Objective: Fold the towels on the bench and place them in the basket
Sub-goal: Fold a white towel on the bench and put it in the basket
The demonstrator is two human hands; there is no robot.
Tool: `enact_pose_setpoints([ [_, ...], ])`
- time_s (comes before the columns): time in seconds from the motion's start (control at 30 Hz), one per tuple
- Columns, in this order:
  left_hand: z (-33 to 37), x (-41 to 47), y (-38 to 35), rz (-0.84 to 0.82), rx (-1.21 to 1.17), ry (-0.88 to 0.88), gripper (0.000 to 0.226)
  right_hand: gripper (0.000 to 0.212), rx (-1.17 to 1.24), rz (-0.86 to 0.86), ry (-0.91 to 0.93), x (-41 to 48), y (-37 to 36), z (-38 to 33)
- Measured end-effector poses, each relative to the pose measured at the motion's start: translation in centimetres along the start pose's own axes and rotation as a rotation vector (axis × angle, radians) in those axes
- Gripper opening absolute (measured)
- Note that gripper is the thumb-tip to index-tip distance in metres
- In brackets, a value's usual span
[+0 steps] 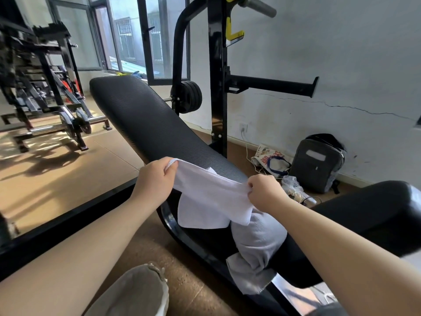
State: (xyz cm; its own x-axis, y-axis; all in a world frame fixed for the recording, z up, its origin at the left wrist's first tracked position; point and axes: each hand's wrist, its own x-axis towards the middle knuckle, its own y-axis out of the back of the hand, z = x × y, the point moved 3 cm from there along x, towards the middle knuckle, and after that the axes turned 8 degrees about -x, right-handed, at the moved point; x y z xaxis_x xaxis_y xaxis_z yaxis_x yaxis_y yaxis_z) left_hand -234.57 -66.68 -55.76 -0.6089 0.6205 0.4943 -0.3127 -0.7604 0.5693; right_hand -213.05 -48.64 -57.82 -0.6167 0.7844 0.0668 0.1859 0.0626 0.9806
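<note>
Now each hand [157, 176] [264, 192] pinching white towel [211, 195].

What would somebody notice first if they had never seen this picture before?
Right in the middle, a white towel is stretched between the left hand and the right hand, each gripping its top edge. Just below it, a grey towel lies crumpled on the black bench, whose long ribbed pad slopes upward. A dark backpack sits off to the right.
</note>
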Motion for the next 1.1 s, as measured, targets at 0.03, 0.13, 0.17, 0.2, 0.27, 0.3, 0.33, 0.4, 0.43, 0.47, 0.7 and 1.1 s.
enact_pose_setpoints([
  [0.03, -0.2, 0.0, 0.2, 0.007, -0.014, 0.025, 0.034, 0.020, 0.065, 0.043, 0.002, 0.0, 0.4, 0.2],
  [0.13, -0.8, 0.1, 0.9, 0.023, -0.054, 0.072, 0.030, 0.021, 0.373, 0.120, -0.044, -0.3, 1.7, 0.7],
  [0.17, -0.8, 0.1, 1.2, 0.038, -0.054, 0.077, 0.028, 0.019, 0.451, 0.147, -0.063, -0.3, 2.2, 0.8],
  [0.2, -0.9, 0.1, 1.4, 0.058, -0.073, 0.093, 0.024, 0.017, 0.480, 0.180, -0.068, -0.3, 2.6, 0.8],
  [0.27, -0.9, 0.3, 2.0, 0.113, -0.184, 0.160, 0.015, 0.014, 0.476, 0.251, -0.078, -0.1, 3.5, 0.8],
  [0.3, -0.9, 0.4, 2.3, 0.144, -0.253, 0.201, 0.012, 0.013, 0.488, 0.280, -0.091, -0.1, 4.0, 0.7],
  [0.33, -1.0, 0.6, 2.5, 0.171, -0.302, 0.237, 0.011, 0.013, 0.523, 0.301, -0.102, -0.1, 4.4, 0.6],
  [0.4, -0.9, 1.0, 3.0, 0.204, -0.324, 0.279, 0.009, 0.014, 0.680, 0.327, -0.116, 0.0, 5.3, 0.3],
  [0.43, -0.8, 1.2, 3.2, 0.213, -0.315, 0.285, 0.010, 0.014, 0.796, 0.325, -0.118, 0.0, 5.8, -0.1],
  [0.47, -0.6, 1.4, 3.4, 0.222, -0.301, 0.284, 0.009, 0.014, 0.915, 0.322, -0.113, 0.0, 6.3, -0.5],
  [0.7, 1.1, 3.1, 6.0, 0.279, -0.198, 0.223, 0.012, 0.007, 1.178, 0.390, -0.021, 1.1, 9.1, -2.5],
  [1.1, -1.6, 6.5, 7.3, 0.198, -0.119, 0.066, 0.031, 0.041, 0.766, 0.466, 0.168, 7.0, 9.9, -6.4],
])
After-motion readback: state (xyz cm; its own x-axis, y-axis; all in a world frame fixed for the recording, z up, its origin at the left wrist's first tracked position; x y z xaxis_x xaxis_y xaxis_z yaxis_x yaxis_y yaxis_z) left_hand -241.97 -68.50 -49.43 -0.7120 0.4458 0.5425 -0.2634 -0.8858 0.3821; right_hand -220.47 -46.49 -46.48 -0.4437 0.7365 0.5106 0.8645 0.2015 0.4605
